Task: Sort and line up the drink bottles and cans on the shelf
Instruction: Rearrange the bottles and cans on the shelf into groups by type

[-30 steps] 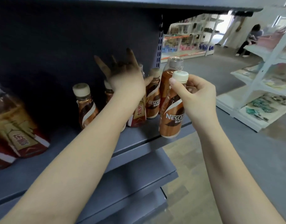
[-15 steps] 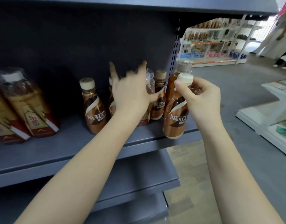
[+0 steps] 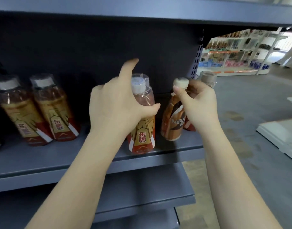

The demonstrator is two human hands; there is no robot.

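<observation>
- We see the left hand (image 3: 115, 106) gripping a red-and-gold energy drink bottle (image 3: 142, 123) round its shoulder, thumb across the front and forefinger raised off it; the bottle stands at the front edge of the shelf (image 3: 43, 164), towards the right end.
- We see the right hand (image 3: 199, 104) pinching the neck of a brown coffee bottle (image 3: 172, 119) just under its cream cap (image 3: 180, 82); the bottle leans slightly left, its base near the front right corner of the shelf.
- The two held bottles are just beside each other, apart, the coffee bottle on the right.
- Behind the right hand we note another bottle with a clear-wrapped grey-brown cap (image 3: 208, 78) at the right end of the shelf; most of it is hidden by the hand.
- Near the left end of the shelf we find two more energy drink bottles (image 3: 38, 109), side by side and touching, set further back from the front edge and well apart from the held ones.
- A lower shelf (image 3: 142, 192) projects beneath, and an upper shelf (image 3: 142, 12) overhangs.
- Beyond the right end, we see a grey floor (image 3: 249, 113) and distant store racks (image 3: 237, 52), blurred.
</observation>
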